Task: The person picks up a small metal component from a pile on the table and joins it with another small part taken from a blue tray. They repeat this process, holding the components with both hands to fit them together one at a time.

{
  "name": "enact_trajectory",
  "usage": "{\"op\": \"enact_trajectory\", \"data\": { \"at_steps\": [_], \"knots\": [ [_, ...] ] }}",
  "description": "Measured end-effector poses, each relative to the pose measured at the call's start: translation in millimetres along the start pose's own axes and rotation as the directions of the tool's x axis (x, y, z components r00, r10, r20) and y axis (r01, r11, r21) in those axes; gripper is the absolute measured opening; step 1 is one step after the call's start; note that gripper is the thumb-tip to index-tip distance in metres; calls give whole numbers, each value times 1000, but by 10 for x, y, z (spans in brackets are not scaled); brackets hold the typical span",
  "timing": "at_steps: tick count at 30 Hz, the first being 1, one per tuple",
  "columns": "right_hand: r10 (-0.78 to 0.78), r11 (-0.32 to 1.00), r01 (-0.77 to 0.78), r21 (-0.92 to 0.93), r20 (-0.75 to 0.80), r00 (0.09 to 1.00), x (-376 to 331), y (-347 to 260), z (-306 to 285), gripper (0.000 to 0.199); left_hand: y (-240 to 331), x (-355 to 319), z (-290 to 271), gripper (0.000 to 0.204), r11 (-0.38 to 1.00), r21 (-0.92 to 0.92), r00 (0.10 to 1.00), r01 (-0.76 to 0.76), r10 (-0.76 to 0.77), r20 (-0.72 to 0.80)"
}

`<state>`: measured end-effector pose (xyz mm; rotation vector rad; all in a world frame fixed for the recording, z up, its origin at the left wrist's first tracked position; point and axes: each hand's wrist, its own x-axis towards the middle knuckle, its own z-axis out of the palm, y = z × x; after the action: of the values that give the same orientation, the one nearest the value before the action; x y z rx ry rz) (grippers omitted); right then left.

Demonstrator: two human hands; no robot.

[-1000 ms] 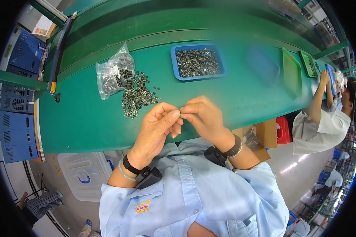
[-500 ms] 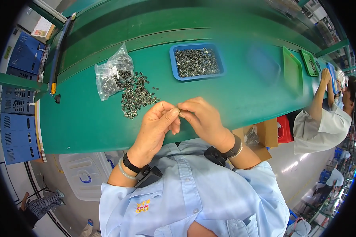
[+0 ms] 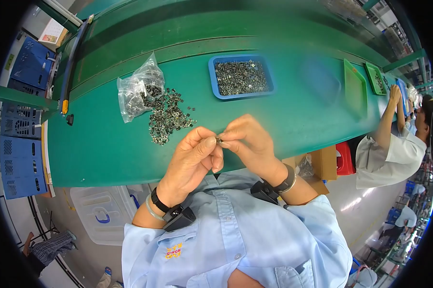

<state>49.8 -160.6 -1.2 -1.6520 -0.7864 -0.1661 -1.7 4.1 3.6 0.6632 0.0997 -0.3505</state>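
Near the front edge of the green table, my left hand [image 3: 196, 152] and my right hand [image 3: 247, 143] meet fingertip to fingertip. Both pinch a small dark metal part [image 3: 219, 140], mostly covered by the fingers, so its exact kind does not show. Beyond my left hand lies a loose heap of small black and silver metal parts [image 3: 166, 122]. They spill from a clear plastic bag [image 3: 132, 103] that still holds several more. Farther off, past my hands, a blue tray [image 3: 243, 96] is filled with small metal parts.
Green trays [image 3: 354, 89] stand at the right of the green table [image 3: 96, 153]. A co-worker [image 3: 391, 156] sits there with hands at another tray. Below the table edge are a cardboard box [image 3: 323, 165], a red stool [image 3: 345, 158] and a clear lidded bin [image 3: 101, 211].
My right fingers have shifted and spread slightly, and the small part now shows between the fingertips. My left hand has turned a little. The heap, bag and blue tray stay in place.
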Motion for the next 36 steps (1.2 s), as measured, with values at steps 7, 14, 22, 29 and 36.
{"op": "enact_trajectory", "data": {
  "at_steps": [7, 14, 22, 29, 36],
  "knots": [
    [45, 999, -44, -25, 29, 999, 2, -34, 37, 9, 8, -2, -28, 13, 998, -60, 1000, 17, -17, 5],
    [32, 999, -31, -17, 18, 999, -4, -19, 95, 9, 68, -27, -34, 14, 1000, -13, 1000, 23, -23, -4],
    [55, 996, -53, -65, 36, 998, -11, 40, 113, 10, 102, -34, -28, 14, 970, 241, 994, -12, 37, -100],
    [39, 999, -38, -21, 33, 999, 8, 34, 70, 10, 80, -21, -5, 16, 999, 46, 999, 3, -1, -51],
    [61, 998, -61, -4, 36, 997, -26, 52, 54, 11, 62, -10, -10, 15, 996, 88, 999, 23, -20, -41]
  ]
}}
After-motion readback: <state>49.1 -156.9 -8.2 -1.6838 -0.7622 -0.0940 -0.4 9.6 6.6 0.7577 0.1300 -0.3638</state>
